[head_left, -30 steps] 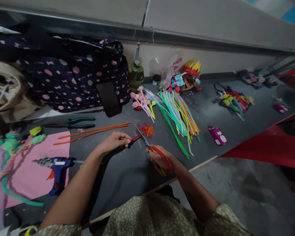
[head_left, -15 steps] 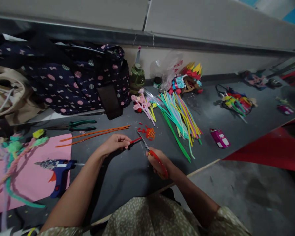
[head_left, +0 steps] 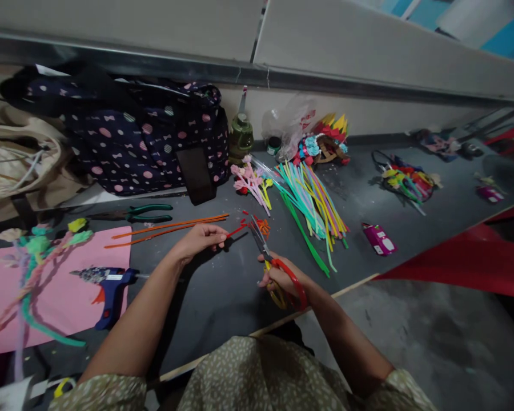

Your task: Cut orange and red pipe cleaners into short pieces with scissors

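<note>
My left hand (head_left: 199, 238) pinches a short red pipe cleaner piece (head_left: 236, 230) that points right. My right hand (head_left: 282, 279) grips red-handled scissors (head_left: 278, 268) whose blades reach up toward the tip of that piece. Just beyond the blades lies a small heap of cut red and orange bits (head_left: 260, 225). Two long orange pipe cleaners (head_left: 167, 226) lie above my left hand on the grey table (head_left: 223, 297).
A fan of coloured pipe cleaners (head_left: 312, 202) and pink pipe-cleaner flowers (head_left: 251, 181) lie behind. Green pliers (head_left: 141, 213), a blue glue gun (head_left: 109, 282) and pink paper (head_left: 47, 291) are at the left. A dotted bag (head_left: 132, 142), green bottle (head_left: 242, 134) and pink packet (head_left: 379, 238) stand further off.
The scissors have swung upward toward the red piece's tip and their blades have come nearer to it. My left hand keeps its hold. The view shifted slightly.
</note>
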A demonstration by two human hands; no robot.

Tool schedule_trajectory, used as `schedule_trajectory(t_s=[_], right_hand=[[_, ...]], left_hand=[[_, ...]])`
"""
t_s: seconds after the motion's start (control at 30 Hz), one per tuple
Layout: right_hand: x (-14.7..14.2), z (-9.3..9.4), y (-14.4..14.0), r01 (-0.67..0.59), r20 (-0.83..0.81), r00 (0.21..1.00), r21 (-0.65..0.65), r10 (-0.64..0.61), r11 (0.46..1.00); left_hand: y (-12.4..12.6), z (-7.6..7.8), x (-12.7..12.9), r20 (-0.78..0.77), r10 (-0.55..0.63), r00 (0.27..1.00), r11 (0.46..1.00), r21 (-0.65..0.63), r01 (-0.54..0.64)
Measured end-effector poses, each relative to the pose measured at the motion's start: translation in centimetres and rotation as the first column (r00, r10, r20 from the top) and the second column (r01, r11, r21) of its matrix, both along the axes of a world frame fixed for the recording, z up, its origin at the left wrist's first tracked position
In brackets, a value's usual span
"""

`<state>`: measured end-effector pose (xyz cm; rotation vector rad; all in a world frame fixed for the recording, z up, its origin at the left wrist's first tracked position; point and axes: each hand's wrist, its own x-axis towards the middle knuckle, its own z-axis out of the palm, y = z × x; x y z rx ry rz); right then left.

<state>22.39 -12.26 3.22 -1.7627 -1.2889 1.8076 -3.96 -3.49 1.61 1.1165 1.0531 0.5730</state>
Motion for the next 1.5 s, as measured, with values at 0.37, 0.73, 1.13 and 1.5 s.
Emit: schedule_trajectory(t_s=[0.37, 0.73, 1.13, 1.5], right_hand=[[-0.3, 0.3, -0.3, -0.116, 0.082, 0.991, 0.087, 0.109, 0.989], [-0.8, 0.6, -0.3, -0.210, 0.198, 0.962, 0.085, 0.190, 0.974], [-1.0, 0.8, 0.0, -0.204, 0.199, 0.963, 0.089, 0.183, 0.975], [-0.9, 1.0, 0.3, -0.233, 0.209, 0.955, 0.093, 0.209, 0.968]], left_hand=[[-0.5, 0.0, 0.2, 0.046, -0.006, 0.999, 1.000, 0.017, 0.005], [-0.4, -0.3, 0.6, 0.053, -0.047, 0.997, 0.999, 0.019, 0.046], [-0.3, -0.6, 1.1, 0.041, -0.064, 0.997, 0.998, 0.007, 0.064], [-0.2, -0.3, 1.4, 0.022, -0.058, 0.998, 0.998, -0.009, 0.058]])
